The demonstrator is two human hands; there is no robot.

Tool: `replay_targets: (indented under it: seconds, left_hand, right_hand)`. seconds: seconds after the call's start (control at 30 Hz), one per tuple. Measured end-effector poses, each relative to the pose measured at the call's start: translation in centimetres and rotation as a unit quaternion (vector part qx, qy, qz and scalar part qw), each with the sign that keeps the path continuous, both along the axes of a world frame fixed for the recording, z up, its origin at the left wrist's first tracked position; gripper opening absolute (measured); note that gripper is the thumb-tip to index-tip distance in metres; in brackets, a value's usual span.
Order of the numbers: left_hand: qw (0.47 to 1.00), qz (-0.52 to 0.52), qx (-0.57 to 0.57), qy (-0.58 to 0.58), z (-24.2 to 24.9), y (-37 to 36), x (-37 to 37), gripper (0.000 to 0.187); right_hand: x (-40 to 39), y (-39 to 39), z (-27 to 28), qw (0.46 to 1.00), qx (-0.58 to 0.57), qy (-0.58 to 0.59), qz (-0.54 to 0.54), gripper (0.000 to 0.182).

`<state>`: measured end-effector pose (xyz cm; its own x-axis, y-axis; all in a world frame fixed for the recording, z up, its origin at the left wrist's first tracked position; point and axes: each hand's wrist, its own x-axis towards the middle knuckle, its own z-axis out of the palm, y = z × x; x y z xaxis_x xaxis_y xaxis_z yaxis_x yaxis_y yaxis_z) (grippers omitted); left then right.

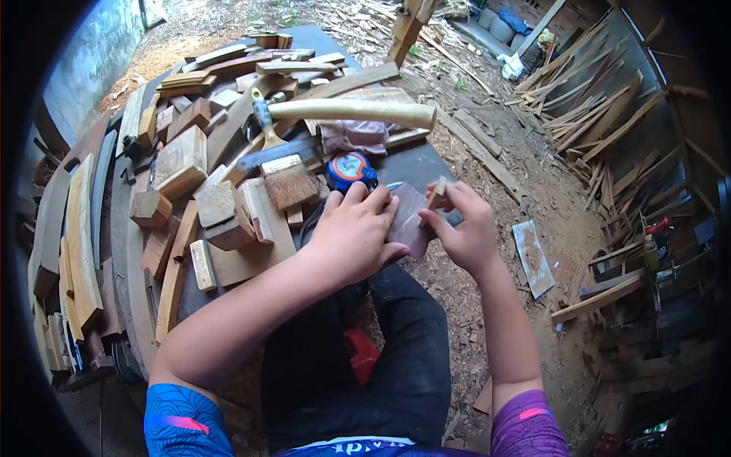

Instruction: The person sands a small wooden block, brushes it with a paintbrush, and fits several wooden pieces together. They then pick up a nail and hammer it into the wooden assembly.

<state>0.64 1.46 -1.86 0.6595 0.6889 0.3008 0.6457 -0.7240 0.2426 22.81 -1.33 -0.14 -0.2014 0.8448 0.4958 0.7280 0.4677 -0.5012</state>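
Flat sheet, square block

The surface at eleven o'clock is crowded with offcuts; the brush at ten hems in the left hand. Its fingers lie over the sheet's edge toward three, gripping or just pressing, I cannot tell; firm, level support should help. The tape measure, at that hand's twelve, sits close, easily knocked. Toward two, fingers of the right hand pinch the block; even pressure should keep it square.

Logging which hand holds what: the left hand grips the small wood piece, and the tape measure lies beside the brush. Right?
No: the head view shows the right hand gripping the small wood piece; the left hand is at the flat sheet. The tape measure does lie beside the brush.
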Motion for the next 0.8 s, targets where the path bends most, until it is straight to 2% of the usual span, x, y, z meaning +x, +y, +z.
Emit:
replay_targets:
  seconds: [0.07,0.1,0.17,0.2,0.27,0.33,0.37,0.47,0.53,0.67,0.8]
  left_hand:
    - [1.000,0.001,0.007,0.004,-0.2,-0.1,0.2,0.065]
    - [1.000,0.004,0.010,0.012,-0.2,-0.2,0.1,0.061]
    - [1.000,0.007,0.022,0.021,-0.2,-0.2,0.0,0.052]
    - [1.000,0.007,0.021,0.021,-0.3,0.0,-0.1,0.052]
    - [1.000,0.001,0.020,0.014,-0.3,0.0,0.1,0.050]
    - [1.000,0.003,0.013,-0.010,-0.4,-0.2,0.4,0.049]
    - [1.000,0.008,0.018,-0.005,-0.4,-0.2,0.3,0.049]
    - [1.000,0.012,0.023,0.011,-0.3,-0.2,0.2,0.049]
    - [1.000,0.003,0.023,-0.004,-0.4,-0.2,0.2,0.049]
    - [1.000,0.010,0.023,0.001,-0.2,-0.4,0.3,0.049]
    - [1.000,0.007,0.029,0.009,-0.3,-0.3,0.1,0.049]
  right_hand:
    - [-1.2,-0.5,0.6,1.000,-0.002,-0.030,-0.006,0.036]
    - [-1.8,-1.5,1.3,0.998,-0.050,-0.035,0.012,0.034]
    - [-1.3,-1.8,1.6,0.998,-0.057,-0.017,0.030,0.033]
    - [-0.9,-1.9,1.6,0.997,-0.066,0.000,0.049,0.032]
    - [0.3,0.1,1.2,0.999,-0.014,-0.030,-0.004,0.030]
    - [-0.3,-0.5,1.1,0.998,0.001,-0.064,-0.010,0.030]
    - [-1.0,-1.4,0.8,1.000,-0.020,-0.007,0.019,0.031]
    - [-0.9,-2.2,0.8,0.997,-0.034,0.008,0.065,0.034]
    - [0.4,0.3,0.2,0.997,0.044,-0.054,0.017,0.034]
    - [0.2,-0.5,-0.5,0.997,0.067,-0.043,0.001,0.035]
    - [-1.4,-6.9,0.7,0.985,-0.118,-0.052,0.110,0.041]
